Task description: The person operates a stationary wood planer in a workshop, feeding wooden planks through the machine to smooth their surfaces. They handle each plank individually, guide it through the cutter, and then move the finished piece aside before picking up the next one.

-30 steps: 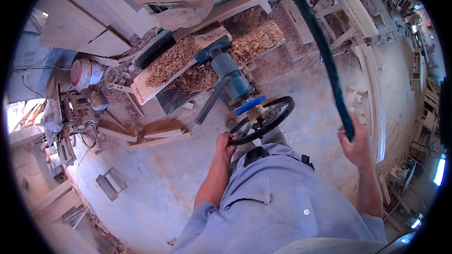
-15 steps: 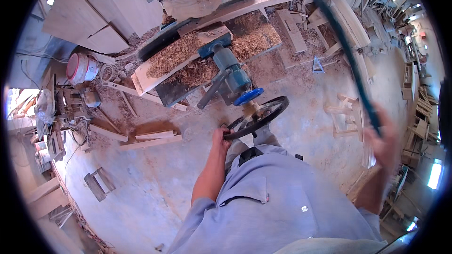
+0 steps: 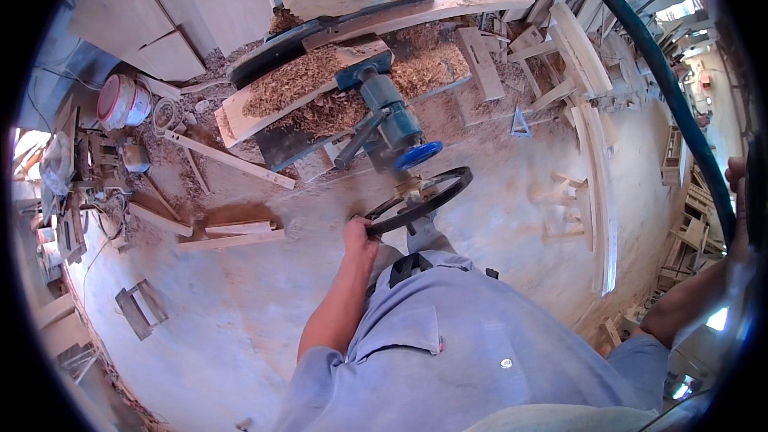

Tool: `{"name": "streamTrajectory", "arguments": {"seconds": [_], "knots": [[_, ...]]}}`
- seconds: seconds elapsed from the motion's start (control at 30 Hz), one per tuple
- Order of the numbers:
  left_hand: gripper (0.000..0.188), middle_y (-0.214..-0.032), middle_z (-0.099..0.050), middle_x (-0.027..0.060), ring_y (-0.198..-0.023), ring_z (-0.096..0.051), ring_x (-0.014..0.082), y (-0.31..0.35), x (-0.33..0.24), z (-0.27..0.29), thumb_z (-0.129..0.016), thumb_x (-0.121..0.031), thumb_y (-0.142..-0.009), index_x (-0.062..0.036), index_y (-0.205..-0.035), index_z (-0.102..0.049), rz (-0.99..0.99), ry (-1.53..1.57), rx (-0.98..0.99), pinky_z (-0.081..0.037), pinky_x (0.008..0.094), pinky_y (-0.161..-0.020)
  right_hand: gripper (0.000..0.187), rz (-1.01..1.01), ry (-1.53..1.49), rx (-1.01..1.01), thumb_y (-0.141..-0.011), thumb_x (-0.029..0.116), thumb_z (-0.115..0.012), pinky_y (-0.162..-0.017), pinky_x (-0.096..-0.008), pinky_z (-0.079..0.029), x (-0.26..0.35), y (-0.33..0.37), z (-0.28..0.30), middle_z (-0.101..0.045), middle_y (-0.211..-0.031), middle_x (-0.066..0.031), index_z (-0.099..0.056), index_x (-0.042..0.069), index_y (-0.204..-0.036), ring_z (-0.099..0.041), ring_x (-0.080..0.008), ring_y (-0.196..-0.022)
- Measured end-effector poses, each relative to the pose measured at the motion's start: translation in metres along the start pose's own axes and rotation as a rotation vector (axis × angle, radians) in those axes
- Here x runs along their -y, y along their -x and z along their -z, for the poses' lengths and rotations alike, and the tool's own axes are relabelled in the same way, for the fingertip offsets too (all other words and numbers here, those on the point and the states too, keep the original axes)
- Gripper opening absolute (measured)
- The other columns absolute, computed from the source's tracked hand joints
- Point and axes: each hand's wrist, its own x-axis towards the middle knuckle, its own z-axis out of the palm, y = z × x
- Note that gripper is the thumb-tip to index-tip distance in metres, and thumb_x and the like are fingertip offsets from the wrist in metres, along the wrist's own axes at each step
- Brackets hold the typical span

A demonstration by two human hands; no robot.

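1 left hand (image 3: 360, 240), 1 black wheel (image 3: 422, 209) (gripped)

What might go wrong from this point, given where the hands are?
The left hand grips the rim of the black wheel and might get pinched if the wheel turned suddenly. The right hand is by the lower end of the green bar, which could swing if poorly held. Loose shavings heaped around the blue clamp might foul it.

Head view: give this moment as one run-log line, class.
left hand: gripping handwheel | right hand: at teal rod, grip unclear | shavings: heaped on board | blue wheel: beyond handwheel, untouched
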Motion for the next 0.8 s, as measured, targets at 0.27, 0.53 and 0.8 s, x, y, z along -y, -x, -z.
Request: {"name": "streamTrajectory", "arguments": {"seconds": [0.27,0.53,0.8], "knots": [[0.023,-0.083,-0.035,0.0078,-0.063,-0.036,0.0197,0.009,-0.001,-0.019,-0.037,0.017,-0.069,-0.0045,-0.075,-0.037,-0.058,0.187,-0.205,-0.036,0.0332,-0.054,0.041,-0.098,0.172,0.165,-0.096,0.018,-0.063,-0.076,-0.0276,-0.051,0.004,0.017,-0.009,-0.069,-0.097,-0.0129,-0.056,-0.002,-0.132,-0.065,-0.0173,-0.086],[0.019,-0.081,-0.034,0.0116,-0.06,-0.039,0.0223,-0.006,-0.003,-0.005,-0.038,0.015,-0.069,0.0,-0.08,-0.039,-0.048,0.189,-0.117,-0.038,0.0351,-0.05,0.042,-0.198,0.279,0.303,-0.101,0.029,-0.054,-0.089,-0.0351,-0.055,-0.006,0.042,-0.008,-0.068,-0.105,-0.0085,-0.054,0.013,-0.139,-0.067,-0.0188,-0.099],[0.03,-0.091,-0.038,0.0079,-0.067,-0.039,0.0194,-0.018,0.007,0.012,-0.036,0.019,-0.068,-0.0015,-0.09,-0.04,-0.067,0.078,-0.039,-0.038,0.0319,-0.052,0.044,-0.227,0.281,0.364,-0.1,0.028,-0.054,-0.094,-0.0361,-0.05,-0.001,0.046,-0.011,-0.067,-0.11,-0.0097,-0.053,0.011,-0.141,-0.065,-0.0207,-0.103]]}}
